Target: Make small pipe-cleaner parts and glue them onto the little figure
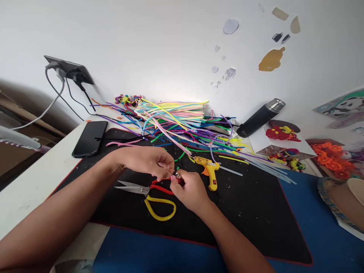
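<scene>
Over the black mat (pixel 244 223), my left hand (pixel 150 161) is closed, its fingertips pinched close to my right hand; what they hold is too small to make out. My right hand (pixel 190 187) is closed on a small pink piece (pixel 173 178), with something shiny at its fingertips. Beneath and beside the hands lie open scissors (pixel 160 218) with one yellow and one red handle, blades pointing left. A yellow glue gun (pixel 211 174) rests just right of my right hand. Behind the hands is a large pile of colourful pipe cleaners (pixel 176 113).
A black phone (pixel 90 139) lies at the left. At the back right, a black bottle (pixel 260 118) leans beside a white box (pixel 263 142) with red and yellow pieces. Orange pieces (pixel 330 159) and a round basket (pixel 327 197) are at the far right. Cables hang from a wall socket (pixel 69 68).
</scene>
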The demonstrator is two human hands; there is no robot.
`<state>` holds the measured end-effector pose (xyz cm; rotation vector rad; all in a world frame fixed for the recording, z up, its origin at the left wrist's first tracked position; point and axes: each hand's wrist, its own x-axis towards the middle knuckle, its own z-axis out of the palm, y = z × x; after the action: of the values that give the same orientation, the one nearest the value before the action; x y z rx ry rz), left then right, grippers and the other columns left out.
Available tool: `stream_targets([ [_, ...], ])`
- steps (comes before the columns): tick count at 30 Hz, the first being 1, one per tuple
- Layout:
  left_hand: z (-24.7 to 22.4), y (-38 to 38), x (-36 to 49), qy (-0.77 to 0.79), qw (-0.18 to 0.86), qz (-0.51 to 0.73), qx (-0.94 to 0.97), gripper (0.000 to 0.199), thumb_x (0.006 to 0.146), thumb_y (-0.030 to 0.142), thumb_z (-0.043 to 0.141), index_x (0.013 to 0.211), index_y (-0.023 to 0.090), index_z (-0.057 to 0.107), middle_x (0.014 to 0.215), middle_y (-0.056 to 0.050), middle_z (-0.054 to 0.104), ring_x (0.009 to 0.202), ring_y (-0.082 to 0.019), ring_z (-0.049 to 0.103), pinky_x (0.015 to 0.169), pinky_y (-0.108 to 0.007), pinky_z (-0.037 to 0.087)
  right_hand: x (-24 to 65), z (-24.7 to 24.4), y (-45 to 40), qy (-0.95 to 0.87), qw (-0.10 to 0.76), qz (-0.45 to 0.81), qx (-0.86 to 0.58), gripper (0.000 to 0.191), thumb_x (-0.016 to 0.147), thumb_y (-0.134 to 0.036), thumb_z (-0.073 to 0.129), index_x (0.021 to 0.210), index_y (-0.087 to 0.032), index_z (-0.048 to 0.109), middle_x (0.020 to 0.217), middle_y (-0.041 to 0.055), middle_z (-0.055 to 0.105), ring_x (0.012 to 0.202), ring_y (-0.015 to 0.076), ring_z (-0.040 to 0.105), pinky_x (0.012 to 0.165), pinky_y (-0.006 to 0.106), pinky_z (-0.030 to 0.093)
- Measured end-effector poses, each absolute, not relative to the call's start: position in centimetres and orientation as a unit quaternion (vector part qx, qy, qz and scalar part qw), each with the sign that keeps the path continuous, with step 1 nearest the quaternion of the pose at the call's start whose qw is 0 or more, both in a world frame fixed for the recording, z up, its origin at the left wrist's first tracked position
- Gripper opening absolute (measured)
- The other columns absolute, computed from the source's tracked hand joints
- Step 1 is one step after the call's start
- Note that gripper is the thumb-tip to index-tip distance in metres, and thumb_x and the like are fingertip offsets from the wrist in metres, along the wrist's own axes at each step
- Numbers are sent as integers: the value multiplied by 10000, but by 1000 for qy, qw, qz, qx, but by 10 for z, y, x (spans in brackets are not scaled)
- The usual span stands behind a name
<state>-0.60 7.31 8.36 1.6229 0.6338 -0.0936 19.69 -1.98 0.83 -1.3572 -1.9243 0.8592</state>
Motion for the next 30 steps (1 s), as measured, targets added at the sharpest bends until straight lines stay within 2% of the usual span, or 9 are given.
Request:
stream_targets([
  [6, 82, 74, -6, 278, 641, -42, 715, 109, 777, 267, 654, 838, 179, 642, 742, 31, 615, 699, -145, 545, 650, -231, 426, 197, 11, -20, -726, 315, 329, -515, 300, 877, -284, 575, 636, -226, 408, 536, -47, 414, 494, 111, 327, 535, 293, 232],
  [20, 77, 74, -5, 280, 640, -46, 714, 89, 753, 216, 649, 831, 174, 652, 731, 30, 619, 682, -140, 538, 629, -223, 421, 195, 8, -20, -734, 312, 313, -516, 244, 849, -256, 577, 644, -219, 450, 531, -43, 444, 495, 109, 326, 540, 284, 234],
  [30, 75, 75, -5, 282, 633, -47, 720, 116, 789, 269, 655, 854, 173, 657, 759, 20, 626, 702, -146, 545, 648, -232, 431, 196, 9, -20, -741, 301, 304, -518, 293, 862, -259, 605, 621, -228, 442, 508, -39, 463, 468, 114, 351, 532, 296, 245],
])
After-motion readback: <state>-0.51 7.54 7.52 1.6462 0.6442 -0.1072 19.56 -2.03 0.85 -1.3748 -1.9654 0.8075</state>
